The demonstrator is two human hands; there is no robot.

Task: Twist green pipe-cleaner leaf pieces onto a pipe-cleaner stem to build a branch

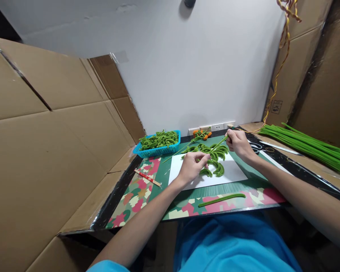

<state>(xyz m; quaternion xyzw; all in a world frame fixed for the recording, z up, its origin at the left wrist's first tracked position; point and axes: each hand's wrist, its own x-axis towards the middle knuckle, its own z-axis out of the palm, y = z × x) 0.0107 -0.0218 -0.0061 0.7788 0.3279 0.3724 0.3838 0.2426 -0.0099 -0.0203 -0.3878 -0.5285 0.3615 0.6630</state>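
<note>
Between my two hands a green pipe cleaner (pixel 218 144) is stretched at a slant. My left hand (pixel 193 165) pinches its lower end above a white sheet of paper (pixel 229 177). Farther right and higher, my right hand (pixel 238 143) closes its fingers on the upper end. Several curled green pipe cleaner pieces (pixel 218 170) lie on the paper beneath and behind my hands, partly hidden by the left one. Toward the table's front edge rests one loose green pipe cleaner (pixel 222 200), nearly straight with a bent tip.
A blue basket (pixel 156 152) of curled green pieces stands back left. Chopsticks in a red wrapper (pixel 147 178) lie left of the paper. Orange flowers on stems (pixel 202 134) sit behind. Scissors (pixel 255 147) and a bundle of green pipe cleaners (pixel 306 145) are right. Cardboard walls (pixel 59 151) flank the table.
</note>
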